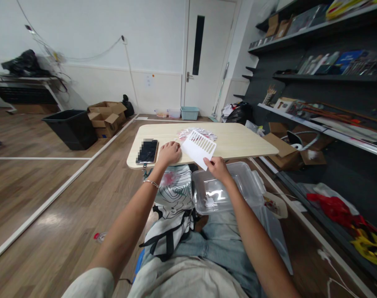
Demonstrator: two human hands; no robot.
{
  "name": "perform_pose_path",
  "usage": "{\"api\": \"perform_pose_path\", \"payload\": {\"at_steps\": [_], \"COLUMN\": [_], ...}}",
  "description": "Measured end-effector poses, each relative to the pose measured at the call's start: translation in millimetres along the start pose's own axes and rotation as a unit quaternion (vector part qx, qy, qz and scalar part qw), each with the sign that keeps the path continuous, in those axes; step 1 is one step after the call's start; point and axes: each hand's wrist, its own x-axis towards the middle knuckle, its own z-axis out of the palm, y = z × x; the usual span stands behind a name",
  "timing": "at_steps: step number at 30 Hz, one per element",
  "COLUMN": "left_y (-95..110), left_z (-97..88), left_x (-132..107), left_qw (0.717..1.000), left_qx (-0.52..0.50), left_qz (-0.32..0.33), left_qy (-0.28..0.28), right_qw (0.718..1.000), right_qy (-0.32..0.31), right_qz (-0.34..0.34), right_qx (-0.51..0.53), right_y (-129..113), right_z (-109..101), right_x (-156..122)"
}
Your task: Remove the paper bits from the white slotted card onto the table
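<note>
My right hand (217, 168) grips the lower right corner of a white paper card (196, 154), thumb on top. A row of narrow slots is cut through the card's far edge. The card is tilted above the near edge of a pale wooden table (238, 142). My left hand (170, 153) rests on the tabletop just left of the card, fingers extended and slightly bent, with nothing visible in it. Behind the card lies a pile of white and pinkish paper scraps (184, 133). To the left of my left hand lies a dark phone (149, 151).
A clear plastic bin (204, 192) with a few white scraps sits at my lap, below the table edge. Beside it is a patterned cloth (174, 190). A black trash bin (72, 130) and cardboard boxes (106, 116) stand left; loaded shelves (319, 78) line the right.
</note>
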Motion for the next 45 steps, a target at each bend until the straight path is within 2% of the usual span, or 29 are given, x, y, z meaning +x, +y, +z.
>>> {"api": "perform_pose_path", "payload": {"at_steps": [10,17,23,35,41,45], "left_y": [0.9,-0.9,0.0,0.1,0.1,-0.2], "left_z": [-2.5,-0.8,0.7,-1.8,-3.6,-2.9], "left_x": [-1.3,0.0,1.0,-1.8,-2.8,-0.6], "left_qw": [1.0,1.0,1.0,0.999,0.995,0.999], "left_qx": [0.0,0.012,0.019,0.035,0.077,0.031], "left_qz": [-0.004,-0.004,-0.009,0.008,0.054,0.01], "left_qy": [0.0,-0.005,-0.004,-0.01,-0.017,-0.001], "right_qw": [0.989,0.97,0.96,0.953,0.951,0.953], "right_qy": [-0.074,-0.121,-0.117,-0.098,-0.08,-0.087], "right_qz": [0.027,0.074,0.093,0.095,0.106,0.105], "right_qx": [0.122,0.196,0.237,0.27,0.281,0.271], "right_y": [26.6,39.7,44.0,32.8,35.4,34.9], "right_z": [-4.5,-17.4,-24.8,-32.0,-36.4,-40.6], "right_x": [17.6,19.0,17.7,17.9,15.7,14.8]}}
